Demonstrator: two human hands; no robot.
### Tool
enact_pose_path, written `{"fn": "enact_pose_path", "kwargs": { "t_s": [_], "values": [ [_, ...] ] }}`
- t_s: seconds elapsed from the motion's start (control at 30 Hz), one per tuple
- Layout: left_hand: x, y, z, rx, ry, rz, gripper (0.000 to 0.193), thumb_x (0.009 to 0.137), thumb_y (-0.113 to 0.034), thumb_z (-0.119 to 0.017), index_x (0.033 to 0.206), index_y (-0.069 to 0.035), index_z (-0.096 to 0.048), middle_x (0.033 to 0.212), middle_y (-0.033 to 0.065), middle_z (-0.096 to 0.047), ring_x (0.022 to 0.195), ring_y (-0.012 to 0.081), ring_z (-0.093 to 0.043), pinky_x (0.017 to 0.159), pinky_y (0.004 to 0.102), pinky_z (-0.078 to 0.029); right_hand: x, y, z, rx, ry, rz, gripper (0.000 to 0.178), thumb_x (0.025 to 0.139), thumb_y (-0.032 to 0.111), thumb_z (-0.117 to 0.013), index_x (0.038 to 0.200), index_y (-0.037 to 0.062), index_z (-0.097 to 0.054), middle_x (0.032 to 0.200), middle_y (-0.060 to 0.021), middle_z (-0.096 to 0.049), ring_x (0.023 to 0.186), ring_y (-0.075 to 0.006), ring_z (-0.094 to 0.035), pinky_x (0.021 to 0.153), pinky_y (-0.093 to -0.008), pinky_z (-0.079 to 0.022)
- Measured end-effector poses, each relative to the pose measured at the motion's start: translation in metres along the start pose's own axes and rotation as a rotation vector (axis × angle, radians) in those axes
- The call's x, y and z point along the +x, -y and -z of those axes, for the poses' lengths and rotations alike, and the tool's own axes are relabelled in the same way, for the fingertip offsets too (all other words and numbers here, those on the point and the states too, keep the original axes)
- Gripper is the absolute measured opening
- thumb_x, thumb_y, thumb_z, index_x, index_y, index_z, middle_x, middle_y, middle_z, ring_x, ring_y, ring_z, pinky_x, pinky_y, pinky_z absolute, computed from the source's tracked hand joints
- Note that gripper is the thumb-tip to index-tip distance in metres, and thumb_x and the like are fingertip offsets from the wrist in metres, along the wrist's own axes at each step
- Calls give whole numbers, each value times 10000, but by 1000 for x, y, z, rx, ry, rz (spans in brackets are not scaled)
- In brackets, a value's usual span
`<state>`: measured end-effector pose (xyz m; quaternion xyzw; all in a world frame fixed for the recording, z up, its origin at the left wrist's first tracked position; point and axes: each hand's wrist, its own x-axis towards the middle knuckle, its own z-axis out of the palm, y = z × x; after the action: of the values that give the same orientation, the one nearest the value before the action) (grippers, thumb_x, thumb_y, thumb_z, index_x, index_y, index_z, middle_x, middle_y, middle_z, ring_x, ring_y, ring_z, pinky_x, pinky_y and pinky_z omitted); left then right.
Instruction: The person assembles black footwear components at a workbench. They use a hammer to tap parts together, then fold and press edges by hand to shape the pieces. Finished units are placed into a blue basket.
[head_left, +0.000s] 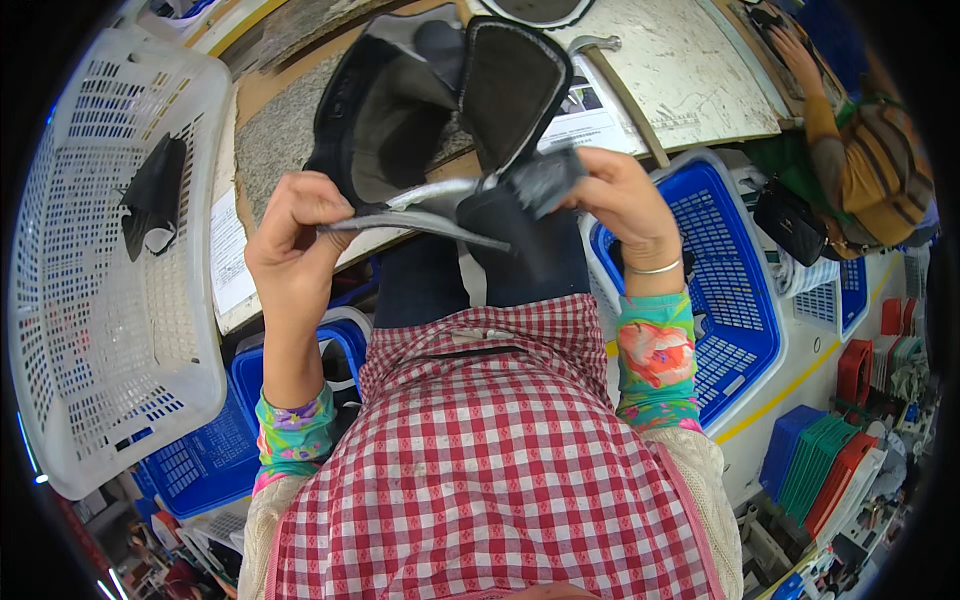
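Observation:
A black boot upper (338, 125) with grey lining stands opened out over the near edge of the bench, before my apron. My left hand (295, 222) is closed in a pinch on the left end of its light-edged rim. On the right, the fingers of my right hand (632, 200) are closed on a dark flap (545, 183) of the same upper, which is blurred by motion. Between the two hands the rim hangs in a curve. A hammer (628, 100) lies on the bench just beyond my right hand.
A white perforated crate (95, 340) with a black piece (158, 195) inside stands left. Blue baskets (735, 300) stand to the right and below left. Printed sheets (228, 255) and a grey textured pad (285, 130) lie on the bench (680, 60). A co-worker's striped sleeve (880, 165) shows far right.

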<state>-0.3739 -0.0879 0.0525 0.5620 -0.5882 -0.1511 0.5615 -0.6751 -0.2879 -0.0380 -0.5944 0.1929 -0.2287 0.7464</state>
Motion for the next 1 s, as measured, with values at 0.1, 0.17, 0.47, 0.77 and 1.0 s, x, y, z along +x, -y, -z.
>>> {"fn": "enact_pose_path", "kwargs": {
  "t_s": [0.1, 0.17, 0.47, 0.77, 1.0],
  "values": [
    [1, 5, 12, -66, -45, 59, 265, 750, 226, -710, 893, 10, -654, 991, 79, -614, 928, 153, -593, 804, 269, -498, -22, 14, 4, 255, -88, 238, 347, 992, 224, -638, 1220, -23, -726, 1106, -194, -771, 981, -229, -759, 840, -285, -549],
    [1, 7, 15, -95, -73, 74, 256, 772, 219, -715, 909, 10, -660, 1004, 74, -607, 927, 139, -589, 797, 259, -498, -30, 21, 1, -71, 126, 32, 395, 978, 314, -672, 1170, -23, -751, 1085, -196, -774, 975, -238, -761, 810, -277, -560],
    [-1, 3, 5, 33, 14, 72, 300, 695, 233, -680, 900, 16, -650, 994, 86, -604, 960, 176, -591, 836, 283, -480, -13, -48, -105, 157, -147, 119, 384, 1079, 344, -575, 1197, -15, -645, 1046, -83, -701, 864, -123, -593, 748, -280, -490],
    [-36, 16, 38, 247, 94, -94, 330, 553, 236, -569, 767, -11, -529, 915, 86, -596, 936, 262, -568, 809, 333, -457, -6, -37, -138, -607, -223, 382, 355, 1023, 271, -664, 818, -18, -653, 694, -153, -589, 614, -290, -575, 604, -369, -461],
    [-41, 9, 36, 335, 23, -63, 343, 524, 246, -522, 756, -6, -510, 866, 104, -602, 889, 283, -584, 790, 348, -464, 11, -31, -143, 193, -176, 27, 269, 1056, 288, -609, 1087, 41, -710, 918, -70, -725, 780, -139, -644, 660, -344, -489]
  ]
}}
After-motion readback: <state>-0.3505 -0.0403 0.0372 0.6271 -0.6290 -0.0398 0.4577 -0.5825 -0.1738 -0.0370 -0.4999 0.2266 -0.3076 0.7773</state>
